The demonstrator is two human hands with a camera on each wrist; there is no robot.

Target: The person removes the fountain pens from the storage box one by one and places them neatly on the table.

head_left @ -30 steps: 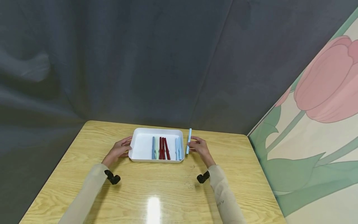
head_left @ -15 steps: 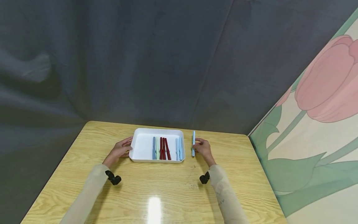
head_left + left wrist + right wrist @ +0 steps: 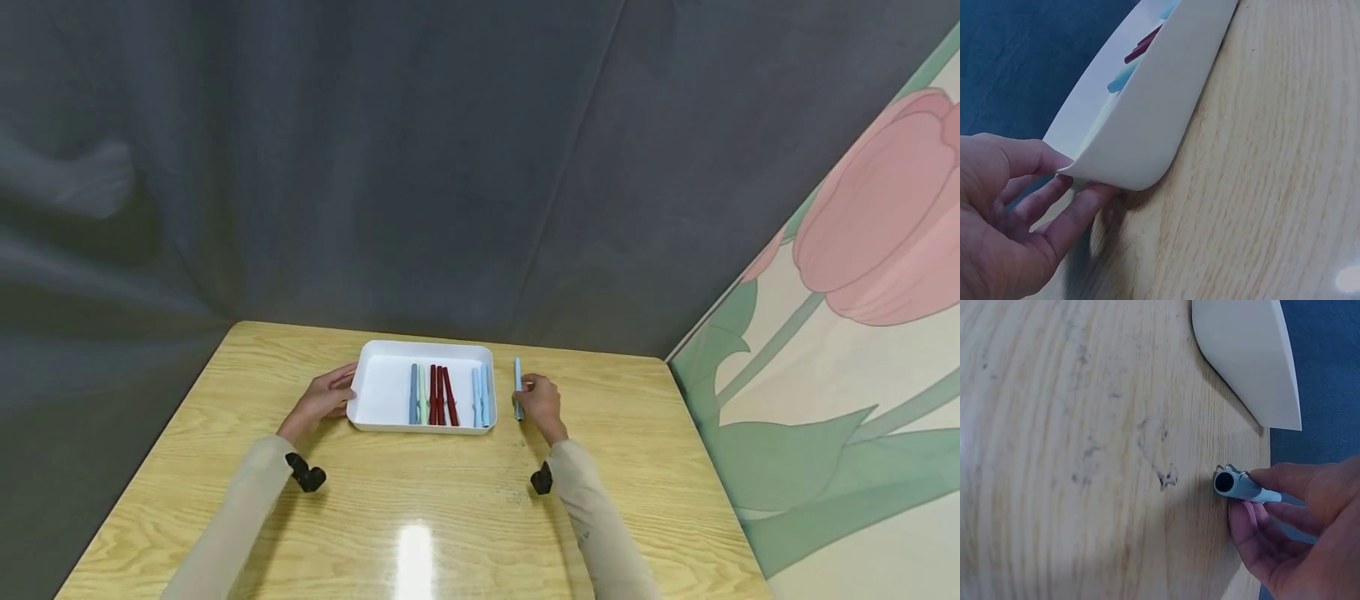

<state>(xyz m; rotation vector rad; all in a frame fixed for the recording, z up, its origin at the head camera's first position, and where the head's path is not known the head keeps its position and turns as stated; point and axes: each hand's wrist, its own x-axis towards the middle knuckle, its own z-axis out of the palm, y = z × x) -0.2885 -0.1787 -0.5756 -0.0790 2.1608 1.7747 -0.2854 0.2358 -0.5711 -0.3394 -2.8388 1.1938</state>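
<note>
A shallow white tray (image 3: pixel 382 392) stands near the table's far edge. Its left rim is pinched by my left hand (image 3: pixel 321 402), thumb over the edge and fingers against the outer wall in the left wrist view. Just right of the tray, my right hand (image 3: pixel 543 402) pinches a light blue pen (image 3: pixel 517 367) between thumb and fingers. A metal clip and a dark round end show on that pen (image 3: pixel 1244 486) in the right wrist view; whether it touches the wood cannot be told. Inside the tray lie a grey-blue pen (image 3: pixel 413 396), a pale green pen (image 3: pixel 422 396), three dark red pens (image 3: pixel 439 396) and two light blue pens (image 3: pixel 481 398).
The wooden table (image 3: pixel 420 483) stretches toward me and to both sides, with faint dark marks (image 3: pixel 1163 478) near the right hand. Behind it hangs a dark curtain (image 3: pixel 420 208). A wall with a tulip picture (image 3: pixel 877 225) rises on the right.
My right hand has carried the light blue pen slightly to the right, away from the tray, and a little lower in view. The left hand stays at the tray's rim.
</note>
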